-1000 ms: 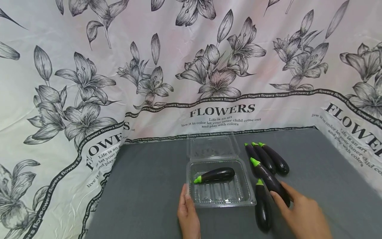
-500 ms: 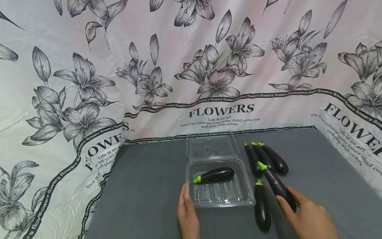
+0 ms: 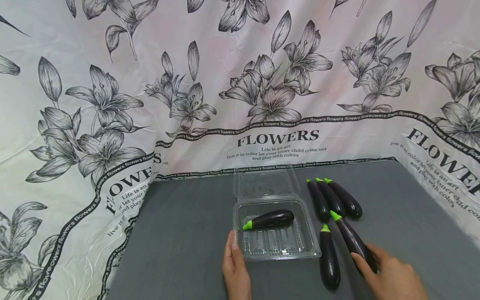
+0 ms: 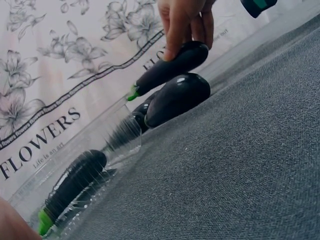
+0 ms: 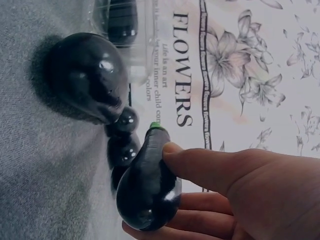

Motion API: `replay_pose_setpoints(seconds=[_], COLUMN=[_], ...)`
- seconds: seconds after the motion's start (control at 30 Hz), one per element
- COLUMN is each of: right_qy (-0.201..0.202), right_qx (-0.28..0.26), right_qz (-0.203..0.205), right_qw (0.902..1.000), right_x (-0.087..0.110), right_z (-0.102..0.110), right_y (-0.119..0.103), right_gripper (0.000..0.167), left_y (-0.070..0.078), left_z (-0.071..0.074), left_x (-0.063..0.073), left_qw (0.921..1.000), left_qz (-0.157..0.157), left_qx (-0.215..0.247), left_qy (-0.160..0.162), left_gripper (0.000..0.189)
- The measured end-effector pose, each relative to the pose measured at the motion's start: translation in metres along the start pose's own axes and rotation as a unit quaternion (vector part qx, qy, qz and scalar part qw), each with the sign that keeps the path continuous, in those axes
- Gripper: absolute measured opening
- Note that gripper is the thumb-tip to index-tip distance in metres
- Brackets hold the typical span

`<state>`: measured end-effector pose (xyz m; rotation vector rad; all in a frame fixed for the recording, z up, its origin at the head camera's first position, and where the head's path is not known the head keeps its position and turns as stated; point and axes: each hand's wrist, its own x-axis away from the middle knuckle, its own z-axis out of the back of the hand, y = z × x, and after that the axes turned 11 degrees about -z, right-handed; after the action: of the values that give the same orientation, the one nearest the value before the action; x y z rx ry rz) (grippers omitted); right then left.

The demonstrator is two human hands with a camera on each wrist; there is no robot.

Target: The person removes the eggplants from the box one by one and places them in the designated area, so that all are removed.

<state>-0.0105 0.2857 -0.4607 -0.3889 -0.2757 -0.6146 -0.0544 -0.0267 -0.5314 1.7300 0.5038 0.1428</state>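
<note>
My right hand [image 3: 395,273] pinches a dark purple eggplant [image 3: 355,241] with a bright green stem end, thumb on one side and fingers on the other. In the left wrist view this eggplant [image 4: 172,69] is raised above another one lying on the cloth. A clear plastic container [image 3: 279,255] stands with its hinged lid [image 3: 267,183] folded back. One eggplant [image 3: 271,218] lies crosswise inside it, stem to the left. My left hand [image 3: 237,268] holds the container's left front edge between thumb and fingers; the fingertips are partly hidden by its wall.
Right of the container lies a single eggplant [image 3: 330,260]. Behind it, a group of three more eggplants [image 3: 331,198] lies side by side. Grey cloth [image 3: 180,233] covers the table, and a flower-printed curtain [image 3: 210,150] hangs along the back and sides.
My right hand has moved right and slightly toward me with the eggplant, away from the lying ones. The left hand and container have stayed in place.
</note>
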Motion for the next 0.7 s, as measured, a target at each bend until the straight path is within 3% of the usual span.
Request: replay_pose_setpoints(seconds=[0.37, 0.7], right_qy=[-0.022, -0.017], right_qx=[0.002, 0.002], right_qz=[-0.007, -0.020], right_qw=[0.9997, 0.9997], right_x=[0.0004, -0.0054], right_z=[-0.0026, -0.0099], right_y=[0.0035, 0.0105], right_gripper=[0.086, 0.084], left_y=[-0.0005, -0.0001], left_z=[0.0012, 0.0013], left_x=[-0.0008, 0.0005], left_qw=[0.9999, 0.9999], left_qz=[0.011, 0.004], left_qx=[-0.007, 0.000], left_qy=[-0.005, -0.010], left_gripper=[0.048, 0.048])
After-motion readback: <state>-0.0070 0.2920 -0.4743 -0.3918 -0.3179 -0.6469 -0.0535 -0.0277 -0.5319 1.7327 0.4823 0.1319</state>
